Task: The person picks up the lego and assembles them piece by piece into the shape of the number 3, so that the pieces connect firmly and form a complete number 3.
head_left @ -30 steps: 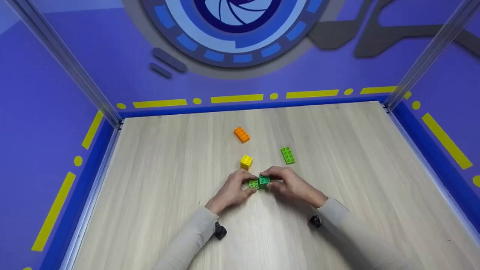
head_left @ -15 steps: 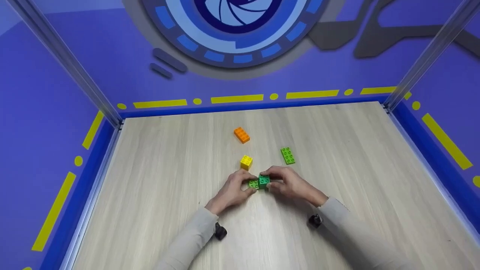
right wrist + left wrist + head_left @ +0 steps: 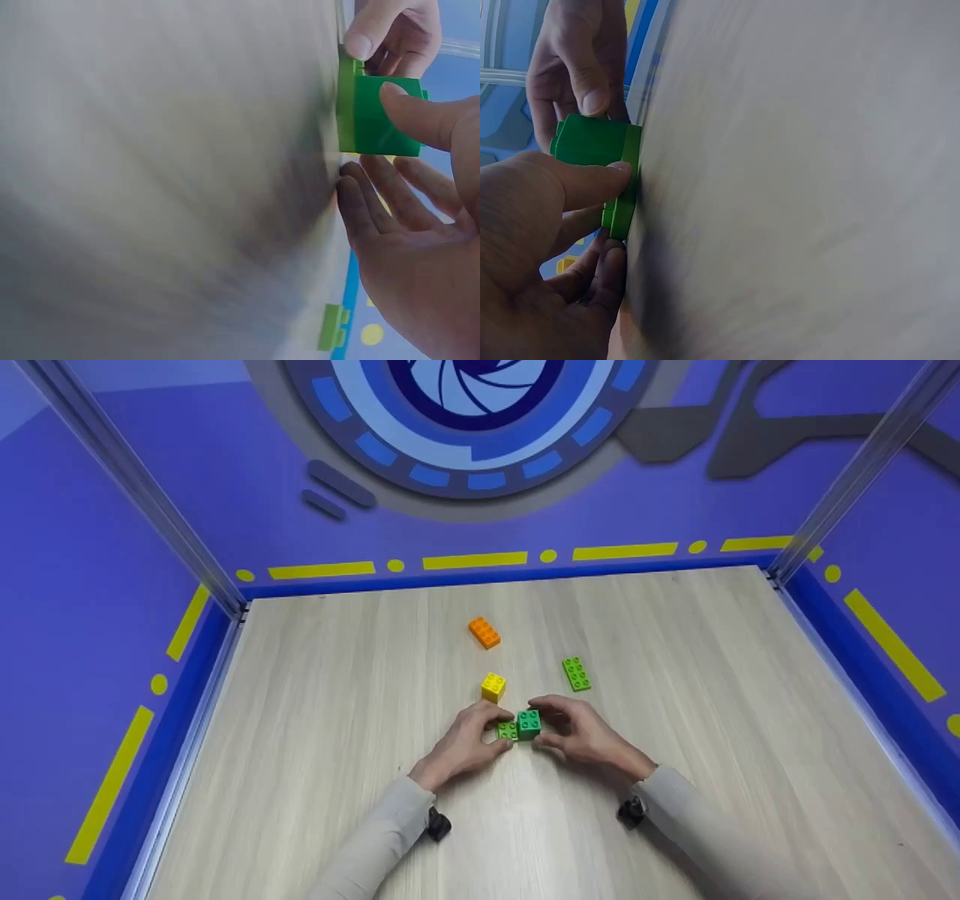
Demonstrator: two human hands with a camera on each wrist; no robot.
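In the head view, a dark green square brick [image 3: 529, 724] sits on the right end of a flat light green brick [image 3: 508, 730], whose left studs show. My left hand [image 3: 466, 739] pinches the light green brick between thumb and fingers. Around the dark green brick's right side is my right hand [image 3: 585, 733], its fingers spread a little off the brick. The left wrist view shows the dark green brick [image 3: 592, 140] flush on the light green brick [image 3: 622, 214], close over the tabletop. From the right wrist, the right thumb [image 3: 416, 116] overlaps the dark green brick [image 3: 379, 127].
A yellow square brick [image 3: 493, 687] stands just behind the left fingertips. Farther back lie an orange brick [image 3: 484, 632] and, to the right, another flat light green brick [image 3: 577, 673]. Blue walls [image 3: 480, 529] enclose the wooden table [image 3: 337, 682] at the back and sides.
The right fingers and thumb have spread away from the dark green brick, which they gripped before. The left hand keeps its hold, and the bricks stay in place.
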